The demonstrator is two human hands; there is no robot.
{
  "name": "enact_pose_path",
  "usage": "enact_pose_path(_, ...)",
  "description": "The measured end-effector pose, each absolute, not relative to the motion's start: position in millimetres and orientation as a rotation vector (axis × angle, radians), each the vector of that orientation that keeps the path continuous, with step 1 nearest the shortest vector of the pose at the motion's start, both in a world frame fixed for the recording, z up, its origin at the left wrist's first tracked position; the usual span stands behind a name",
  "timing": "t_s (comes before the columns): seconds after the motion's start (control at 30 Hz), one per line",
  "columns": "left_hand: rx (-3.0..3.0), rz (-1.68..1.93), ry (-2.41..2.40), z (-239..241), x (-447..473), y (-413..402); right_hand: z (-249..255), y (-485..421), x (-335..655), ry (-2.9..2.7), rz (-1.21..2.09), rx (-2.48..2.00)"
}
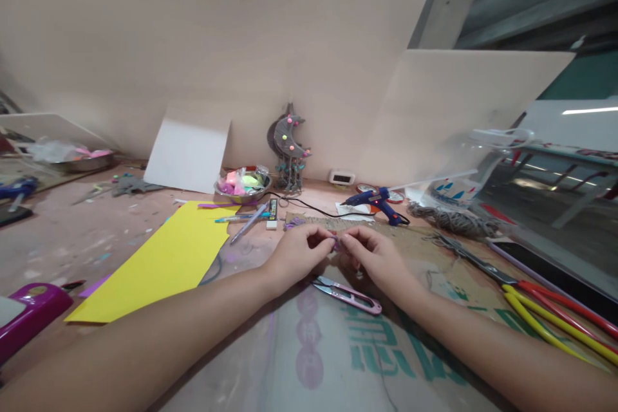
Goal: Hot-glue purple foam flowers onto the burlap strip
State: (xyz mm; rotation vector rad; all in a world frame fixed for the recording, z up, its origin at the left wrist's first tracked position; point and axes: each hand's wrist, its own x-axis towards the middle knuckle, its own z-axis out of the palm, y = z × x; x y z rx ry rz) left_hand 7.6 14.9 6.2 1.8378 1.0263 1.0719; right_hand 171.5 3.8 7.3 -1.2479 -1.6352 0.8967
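My left hand [302, 254] and my right hand [374, 257] meet over the middle of the table, thumbs and forefingers pinched. Between the fingertips is a small purple piece [335, 243]; its exact kind is too small to make out. Below my right fingers hangs a tiny pale bit [358, 273], possibly joined to that piece. Pink-handled thread snips [355, 299] lie just under the hands. Behind the left fingers rests a small purple scrap [293, 223].
Yellow paper [164, 257] lies left, near a purple pen [250, 224] and a bowl of clay packets [243, 196]. Behind stand a grey moon ornament [290, 135] and a blue glue gun [379, 201]. Grey yarn [451, 219], large scissors [502, 273] and a phone [555, 270] are right.
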Motion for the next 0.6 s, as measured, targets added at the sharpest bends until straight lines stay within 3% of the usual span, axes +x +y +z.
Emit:
enact_pose_path(0.4, 1.882, 1.034, 0.973, -0.6, 5.7, 16.9, 5.4, 3.4, 171.8, -1.777, 0.691, -1.293)
enact_pose_path(0.6, 1.848, 1.027, 0.935, 2.6, 5.7, 15.8, 4.8, 5.2, 173.5, -1.753, 0.765, -1.287)
